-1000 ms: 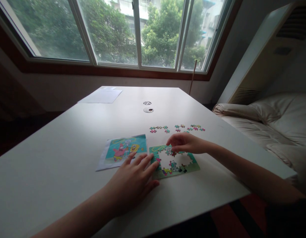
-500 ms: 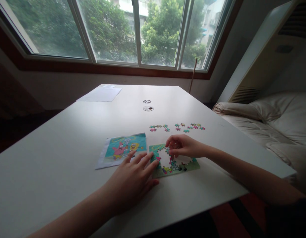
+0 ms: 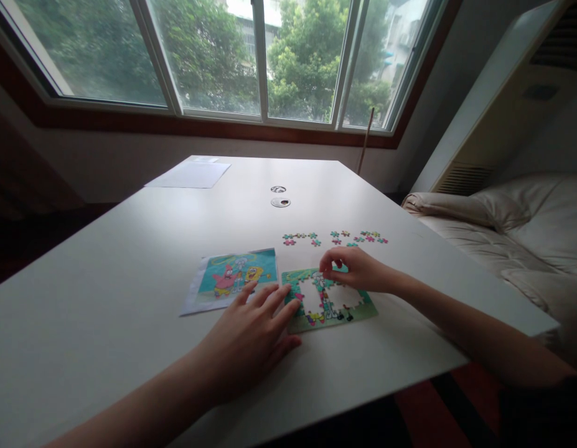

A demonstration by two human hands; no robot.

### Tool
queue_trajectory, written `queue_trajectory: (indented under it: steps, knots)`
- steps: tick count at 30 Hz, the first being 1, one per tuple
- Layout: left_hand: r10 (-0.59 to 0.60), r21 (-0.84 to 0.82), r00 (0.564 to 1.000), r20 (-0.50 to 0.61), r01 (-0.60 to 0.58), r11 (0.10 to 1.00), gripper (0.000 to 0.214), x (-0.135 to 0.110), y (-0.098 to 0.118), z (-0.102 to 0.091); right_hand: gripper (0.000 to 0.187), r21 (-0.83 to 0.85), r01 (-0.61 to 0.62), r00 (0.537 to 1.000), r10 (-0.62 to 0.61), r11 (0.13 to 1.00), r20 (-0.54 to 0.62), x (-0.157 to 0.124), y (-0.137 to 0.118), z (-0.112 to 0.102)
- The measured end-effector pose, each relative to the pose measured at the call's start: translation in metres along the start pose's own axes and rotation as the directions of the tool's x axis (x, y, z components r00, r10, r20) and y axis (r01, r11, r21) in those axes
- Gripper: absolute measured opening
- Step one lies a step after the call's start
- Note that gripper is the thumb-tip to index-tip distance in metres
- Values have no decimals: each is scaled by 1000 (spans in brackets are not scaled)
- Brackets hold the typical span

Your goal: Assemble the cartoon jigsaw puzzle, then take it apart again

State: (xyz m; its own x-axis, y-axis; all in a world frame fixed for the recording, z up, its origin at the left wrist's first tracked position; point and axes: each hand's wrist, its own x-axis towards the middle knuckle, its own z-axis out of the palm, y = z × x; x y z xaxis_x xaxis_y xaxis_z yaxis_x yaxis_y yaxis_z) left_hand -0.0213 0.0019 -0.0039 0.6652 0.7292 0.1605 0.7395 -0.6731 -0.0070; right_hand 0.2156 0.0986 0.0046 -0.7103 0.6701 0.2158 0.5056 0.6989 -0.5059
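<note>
Well beyond the left hand, a white paper (image 3: 190, 175) lies on the desk (image 3: 129, 249). Nearer, just past that hand's fingers, is a cartoon picture sheet (image 3: 236, 277). The left hand (image 3: 258, 326) is palm down, fingers spread, its fingertips at the near-left edge of the jigsaw puzzle (image 3: 326, 303). The puzzle lies between the hands, with two gaps in its middle. Loose pieces (image 3: 335, 234) are scattered beyond the right hand (image 3: 352, 269), which hovers curled over the puzzle's far edge; whether its fingers pinch a piece, I cannot tell.
</note>
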Motion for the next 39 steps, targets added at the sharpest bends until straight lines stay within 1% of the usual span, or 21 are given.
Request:
queue_trajectory:
  steps: [4, 10, 14, 22, 26, 30, 33, 36, 39]
  knots:
    - [4, 2, 1000, 12, -4, 1000, 40, 0, 1, 0, 7, -23, -1, 1000, 1, 1000, 15, -1, -1, -1]
    - [2, 3, 999, 44, -2, 1000, 37, 0, 2, 0, 7, -60, 12, 999, -14, 998, -32, 0, -3, 10]
    - [10, 8, 999, 36, -10, 1000, 37, 0, 2, -1, 6, -68, 15, 1000, -17, 998, -26, 0, -2, 15]
    - [12, 5, 998, 55, -13, 1000, 38, 0, 1, 0, 6, -75, 33, 999, -35, 997, -17, -1, -1, 14]
    - [2, -1, 998, 65, -2, 1000, 38, 0, 1, 0, 10, -64, 53, 999, -52, 997, 12, -2, -5, 8]
    - [3, 0, 997, 74, -3, 1000, 38, 1, 1, -1, 12, -66, 62, 995, -56, 996, 77, -4, -8, 3]
    - [10, -1, 998, 60, -10, 1000, 38, 0, 1, 0, 13, -73, 66, 991, -57, 995, 123, -4, -9, 2]
    - [10, 1, 999, 45, -10, 1000, 38, 0, 1, 1, 11, -79, 68, 990, -57, 995, 132, -4, -10, 3]
    - [17, 3, 998, 56, -17, 1000, 38, 0, 2, 1, 11, -62, 70, 987, -60, 996, 149, -3, -11, 2]
